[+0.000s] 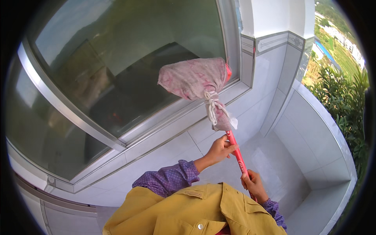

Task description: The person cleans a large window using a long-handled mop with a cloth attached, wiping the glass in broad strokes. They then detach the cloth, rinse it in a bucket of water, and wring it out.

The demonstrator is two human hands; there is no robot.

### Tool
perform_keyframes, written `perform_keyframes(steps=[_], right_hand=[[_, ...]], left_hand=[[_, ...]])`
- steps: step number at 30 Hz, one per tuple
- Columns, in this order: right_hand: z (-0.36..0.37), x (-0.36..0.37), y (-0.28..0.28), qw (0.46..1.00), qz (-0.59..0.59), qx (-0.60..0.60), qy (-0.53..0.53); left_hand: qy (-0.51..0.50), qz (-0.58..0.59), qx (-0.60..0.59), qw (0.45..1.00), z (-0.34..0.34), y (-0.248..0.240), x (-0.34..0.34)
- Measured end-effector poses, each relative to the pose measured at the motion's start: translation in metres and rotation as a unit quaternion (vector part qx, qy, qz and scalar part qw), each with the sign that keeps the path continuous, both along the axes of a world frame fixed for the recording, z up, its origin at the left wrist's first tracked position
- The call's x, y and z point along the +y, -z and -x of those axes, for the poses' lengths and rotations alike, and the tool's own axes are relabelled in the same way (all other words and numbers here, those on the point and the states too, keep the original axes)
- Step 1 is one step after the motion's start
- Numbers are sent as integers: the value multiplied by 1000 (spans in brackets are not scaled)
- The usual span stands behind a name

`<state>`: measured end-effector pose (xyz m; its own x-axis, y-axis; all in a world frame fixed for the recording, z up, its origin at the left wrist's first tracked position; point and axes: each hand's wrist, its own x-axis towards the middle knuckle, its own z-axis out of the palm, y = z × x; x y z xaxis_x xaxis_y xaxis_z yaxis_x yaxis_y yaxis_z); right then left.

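Note:
A broom with a red handle (239, 157) slants up from my body, its head wrapped in a pinkish-white cloth (192, 77). White string (212, 106) ties the cloth round the neck of the broom head. My left hand (220, 150) is closed round the upper part of the handle, just below the cloth. Lower down, my right hand (254, 185) grips the same handle near its visible end. The wrapped head lies over the lower right corner of a window pane (156, 35); whether it touches the glass I cannot tell. Cloth hides most of the head, though a red edge shows at its right.
A metal window frame (70, 98) divides the glass on the left. Tiled wall (172, 150) runs below the sill. At the right a low tiled parapet (313, 129) borders the floor (270, 160), with green shrubs (337, 102) beyond it.

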<state>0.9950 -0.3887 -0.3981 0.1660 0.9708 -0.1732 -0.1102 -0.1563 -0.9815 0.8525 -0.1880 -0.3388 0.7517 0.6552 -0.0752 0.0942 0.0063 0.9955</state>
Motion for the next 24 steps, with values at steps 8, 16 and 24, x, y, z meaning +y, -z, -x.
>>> perform_keyframes(steps=[8,16,24], right_hand=[[31,80,-60,986,-3,151,-75],[43,166,-163,971,-219,-95,-22],[142,262,-260,952,-230,-121,-159]], left_hand=[[-17,-60,10,998,29,-42,7],[-100,-172,-119,973,82,-79,34],[-267,-76,-106,955,166,-54,27]])
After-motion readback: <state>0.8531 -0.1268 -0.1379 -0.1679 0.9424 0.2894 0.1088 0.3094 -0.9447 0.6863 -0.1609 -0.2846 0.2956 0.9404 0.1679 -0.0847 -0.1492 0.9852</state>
